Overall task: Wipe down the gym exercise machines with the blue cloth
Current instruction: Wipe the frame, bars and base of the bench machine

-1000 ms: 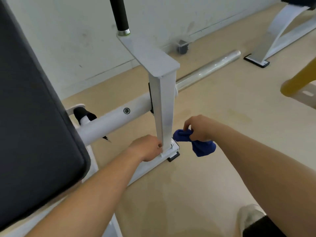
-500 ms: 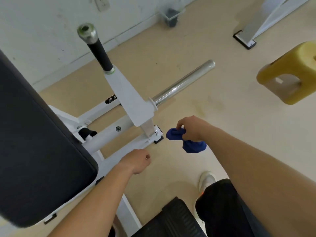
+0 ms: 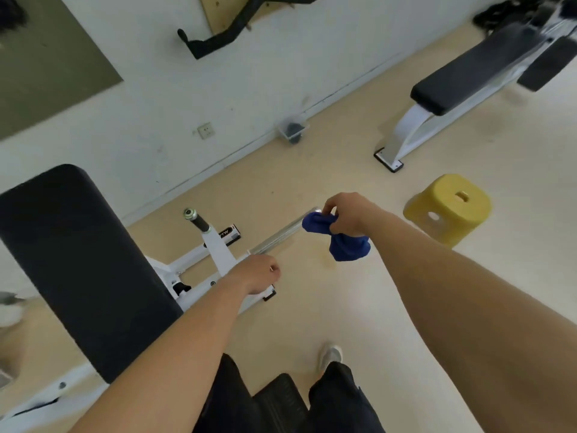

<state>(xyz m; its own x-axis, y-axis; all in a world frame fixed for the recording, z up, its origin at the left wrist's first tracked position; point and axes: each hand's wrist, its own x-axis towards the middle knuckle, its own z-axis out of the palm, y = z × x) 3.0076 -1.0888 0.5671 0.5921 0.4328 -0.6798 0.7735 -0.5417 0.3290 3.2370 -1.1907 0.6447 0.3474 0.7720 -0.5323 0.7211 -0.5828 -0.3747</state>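
Note:
The blue cloth hangs bunched from my right hand, which grips it in the air above the floor, near the tip of a chrome bar. My left hand hovers with curled fingers and holds nothing, above the white frame of the machine, close to its upright post. That post ends in a black handle. The machine's large black pad fills the left side.
A yellow plastic stool stands on the beige floor to the right. A second bench with a black pad and white leg is at the upper right. A small clear container sits by the wall. My foot is below.
The view has risen and pulled back from the machine. My left hand has let go of the upright post. My right hand has lifted the cloth up and away from the post's base.

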